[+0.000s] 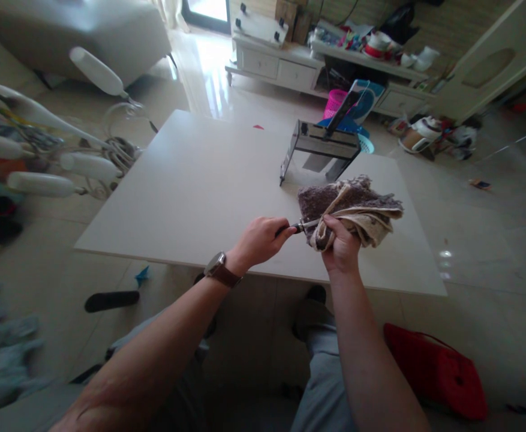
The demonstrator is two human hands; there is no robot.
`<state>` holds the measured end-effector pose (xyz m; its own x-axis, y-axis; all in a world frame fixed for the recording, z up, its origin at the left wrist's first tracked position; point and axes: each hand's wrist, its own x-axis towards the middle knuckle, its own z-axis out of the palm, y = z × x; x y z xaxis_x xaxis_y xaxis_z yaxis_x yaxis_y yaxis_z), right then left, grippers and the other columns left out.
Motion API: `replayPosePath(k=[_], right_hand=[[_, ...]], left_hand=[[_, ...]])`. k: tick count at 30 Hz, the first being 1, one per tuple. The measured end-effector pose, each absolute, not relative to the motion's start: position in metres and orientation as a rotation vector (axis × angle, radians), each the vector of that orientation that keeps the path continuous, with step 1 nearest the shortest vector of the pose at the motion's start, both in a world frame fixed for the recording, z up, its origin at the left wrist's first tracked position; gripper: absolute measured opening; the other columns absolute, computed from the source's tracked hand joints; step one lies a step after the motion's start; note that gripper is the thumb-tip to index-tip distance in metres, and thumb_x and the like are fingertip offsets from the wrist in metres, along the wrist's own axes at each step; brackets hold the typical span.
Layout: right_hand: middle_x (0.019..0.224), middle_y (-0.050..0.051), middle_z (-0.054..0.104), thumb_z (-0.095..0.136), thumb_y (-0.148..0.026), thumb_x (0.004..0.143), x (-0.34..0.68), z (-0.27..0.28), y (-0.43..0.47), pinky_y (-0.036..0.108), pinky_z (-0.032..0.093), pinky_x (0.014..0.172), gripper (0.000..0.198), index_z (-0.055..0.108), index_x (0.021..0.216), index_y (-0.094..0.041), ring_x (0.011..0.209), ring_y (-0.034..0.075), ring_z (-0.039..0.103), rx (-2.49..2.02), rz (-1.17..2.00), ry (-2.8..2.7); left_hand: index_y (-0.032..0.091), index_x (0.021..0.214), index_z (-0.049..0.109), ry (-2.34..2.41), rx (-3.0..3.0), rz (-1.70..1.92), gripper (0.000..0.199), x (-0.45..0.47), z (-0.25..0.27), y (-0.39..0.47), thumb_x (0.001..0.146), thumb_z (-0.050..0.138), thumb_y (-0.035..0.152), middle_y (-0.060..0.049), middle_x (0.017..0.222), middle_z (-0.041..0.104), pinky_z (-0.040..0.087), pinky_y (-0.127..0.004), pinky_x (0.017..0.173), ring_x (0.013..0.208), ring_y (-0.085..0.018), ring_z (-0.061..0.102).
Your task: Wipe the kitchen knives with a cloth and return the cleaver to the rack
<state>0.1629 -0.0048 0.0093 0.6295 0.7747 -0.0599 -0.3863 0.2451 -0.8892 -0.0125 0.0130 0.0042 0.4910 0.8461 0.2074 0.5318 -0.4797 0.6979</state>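
Forearms (150, 354): nearest our camera; both reach forward over the near edge of the worktop (177, 198) and angle in towards each other.
Towel (321, 201): brown and tan, bunched in folds, held up over the right part of the worktop; whether its underside touches the surface we cannot tell.
Towel handling: we judge it light, soft and floppy, not fragile; best gripped through several layers, so the thickness stays between fingers and edge.
Knife (297, 228): as we read it, dark handle to the left, bright narrow blade running right against the towel; tip hidden at the folds and thumb.
Knife handling: we expect it stiff, fairly light, possibly sharp; hold by the handle only.
Left hand (263, 239): clamped round the knife handle, back of the hand upward, knuckles forward; watch (218, 264) on the wrist.
Right hand (342, 245): closed on the towel from the near side, thumb pressed over the folds beside the blade; fingers underneath mostly hidden.
Metal frame (325, 141): stands on the worktop just beyond the towel, not touched by either hand.
Red bag (438, 372): on the floor, right of our legs.
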Motion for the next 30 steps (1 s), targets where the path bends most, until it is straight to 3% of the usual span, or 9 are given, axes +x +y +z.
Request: replayPosePath(k=[6, 13, 17, 30], right_hand=[[0.078, -0.007, 0.072, 0.088, -0.013, 0.057, 0.158, 0.008, -0.007, 0.024, 0.064, 0.070, 0.032, 0.060, 0.069, -0.023, 0.072, 0.012, 0.070, -1.062, 0.933, -0.463], [0.083, -0.004, 0.075, 0.091, -0.019, 0.059, 0.153, 0.001, -0.010, 0.025, 0.063, 0.073, 0.027, 0.068, 0.073, -0.021, 0.075, 0.013, 0.070, -1.110, 1.069, -0.588], [0.081, -0.004, 0.075, 0.091, -0.021, 0.057, 0.155, 0.000, -0.009, 0.028, 0.062, 0.068, 0.028, 0.067, 0.070, -0.021, 0.071, 0.014, 0.069, -1.129, 1.079, -0.574], [0.076, -0.006, 0.070, 0.088, -0.017, 0.054, 0.163, 0.006, -0.002, 0.025, 0.063, 0.069, 0.032, 0.060, 0.069, -0.022, 0.071, 0.013, 0.069, -1.086, 0.834, -0.434]], left_hand=[[0.019, 0.080, 0.067, 1.193, 2.197, 0.706, 0.039, -0.010, 0.001, 0.009, 0.104, 0.046, 0.041, -0.005, 0.067, 0.065, 0.026, -0.032, 0.059, 0.058, -0.016, 0.049], [0.018, 0.063, 0.054, 1.096, 1.930, 0.805, 0.041, -0.002, 0.002, 0.005, 0.101, 0.047, 0.033, -0.002, 0.055, 0.058, 0.029, -0.028, 0.057, 0.052, -0.012, 0.046], [0.017, 0.061, 0.055, 1.013, 1.787, 0.816, 0.043, -0.002, 0.002, 0.006, 0.100, 0.048, 0.034, 0.001, 0.051, 0.054, 0.031, -0.025, 0.055, 0.049, -0.010, 0.045], [0.015, 0.064, 0.060, 0.975, 1.814, 0.774, 0.043, -0.002, 0.005, 0.012, 0.097, 0.053, 0.042, 0.001, 0.054, 0.053, 0.024, -0.025, 0.053, 0.052, -0.009, 0.040]])
